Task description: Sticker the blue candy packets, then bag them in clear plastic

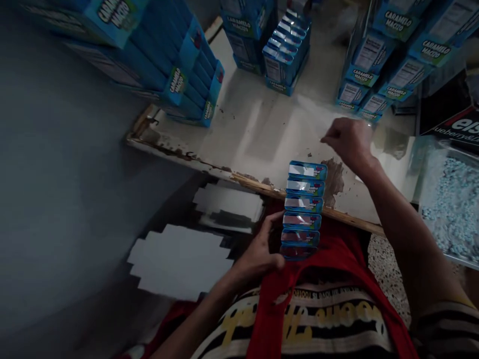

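A row of several small blue candy packs (pixel 304 203) labelled "Caramelo Macizo" stretches from the tabletop past its front edge, over the red apron. My left hand (pixel 262 252) grips the near left side of this row, its thumb by the nearest pack and its other fingers partly hidden. Above and to the right of the row, my right hand (pixel 352 144) is raised over the table, fingers pinched together. Whatever is in that pinch, if anything, is too small or blurred to make out. A faint translucent smear, perhaps clear film, shows just behind the right hand.
The worn white table (pixel 239 134) has a chipped wooden edge. Blue cartons (pixel 179 75) are stacked at left, with more stacks (pixel 389 60) at right. A filled display box (pixel 286 55) stands at the back. At far right lies a clear bag of blue-and-white pieces (pixel 456 204).
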`<state>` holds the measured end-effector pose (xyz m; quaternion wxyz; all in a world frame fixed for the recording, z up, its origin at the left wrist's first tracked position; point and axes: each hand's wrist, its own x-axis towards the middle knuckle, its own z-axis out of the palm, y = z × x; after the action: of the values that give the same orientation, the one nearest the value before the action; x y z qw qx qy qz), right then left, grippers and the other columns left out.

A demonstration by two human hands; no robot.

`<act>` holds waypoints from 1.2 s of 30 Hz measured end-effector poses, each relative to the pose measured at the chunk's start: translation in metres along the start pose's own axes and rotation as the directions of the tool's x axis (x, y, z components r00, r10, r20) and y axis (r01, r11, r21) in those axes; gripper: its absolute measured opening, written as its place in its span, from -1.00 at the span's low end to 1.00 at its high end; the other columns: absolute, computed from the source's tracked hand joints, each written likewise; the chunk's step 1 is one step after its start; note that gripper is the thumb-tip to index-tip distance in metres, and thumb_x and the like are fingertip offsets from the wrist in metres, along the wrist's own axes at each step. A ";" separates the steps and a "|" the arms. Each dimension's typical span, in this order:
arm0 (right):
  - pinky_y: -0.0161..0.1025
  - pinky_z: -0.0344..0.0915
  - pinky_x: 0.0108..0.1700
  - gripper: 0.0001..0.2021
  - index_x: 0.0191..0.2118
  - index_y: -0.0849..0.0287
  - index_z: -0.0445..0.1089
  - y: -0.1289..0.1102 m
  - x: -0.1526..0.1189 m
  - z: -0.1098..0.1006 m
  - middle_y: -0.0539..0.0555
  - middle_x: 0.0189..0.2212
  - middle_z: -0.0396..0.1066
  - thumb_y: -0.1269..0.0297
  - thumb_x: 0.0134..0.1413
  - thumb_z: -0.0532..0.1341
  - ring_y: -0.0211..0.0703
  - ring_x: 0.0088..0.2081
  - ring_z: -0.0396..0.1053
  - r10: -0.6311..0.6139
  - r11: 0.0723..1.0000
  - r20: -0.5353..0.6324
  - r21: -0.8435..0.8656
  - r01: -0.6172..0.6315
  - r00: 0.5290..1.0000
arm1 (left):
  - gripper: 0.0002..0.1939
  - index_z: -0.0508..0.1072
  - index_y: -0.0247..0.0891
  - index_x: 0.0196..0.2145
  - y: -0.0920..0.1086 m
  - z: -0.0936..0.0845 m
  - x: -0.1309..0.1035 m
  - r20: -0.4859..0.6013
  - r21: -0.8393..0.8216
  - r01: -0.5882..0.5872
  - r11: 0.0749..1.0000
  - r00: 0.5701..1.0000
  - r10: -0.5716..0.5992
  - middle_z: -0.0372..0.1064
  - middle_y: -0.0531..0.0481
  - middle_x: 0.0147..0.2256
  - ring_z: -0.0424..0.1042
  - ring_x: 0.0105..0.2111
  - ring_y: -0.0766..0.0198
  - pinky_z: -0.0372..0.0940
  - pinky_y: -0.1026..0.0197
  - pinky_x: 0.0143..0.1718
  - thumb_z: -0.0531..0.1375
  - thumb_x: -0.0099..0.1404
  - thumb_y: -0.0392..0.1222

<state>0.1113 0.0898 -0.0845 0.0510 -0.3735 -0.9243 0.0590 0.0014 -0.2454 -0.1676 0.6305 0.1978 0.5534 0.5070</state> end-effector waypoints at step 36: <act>-0.19 0.10 -0.25 -0.75 -0.11 0.22 0.53 -0.012 -0.078 0.053 0.21 -0.20 0.58 0.30 0.50 0.10 -0.07 -0.17 0.47 -0.070 0.990 0.231 -0.101 0.096 0.970 | -0.80 0.63 -0.15 -0.29 0.090 -0.026 0.151 0.357 0.928 -0.332 -0.167 0.671 0.650 0.57 -0.13 -0.31 0.50 -0.29 0.05 0.17 0.11 -0.37 0.19 0.42 -0.16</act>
<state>0.1514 0.0233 -0.1391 -0.0736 -0.3275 -0.9408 0.0474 -0.0784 -0.0873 -0.1779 0.0063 0.6936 0.6842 0.2251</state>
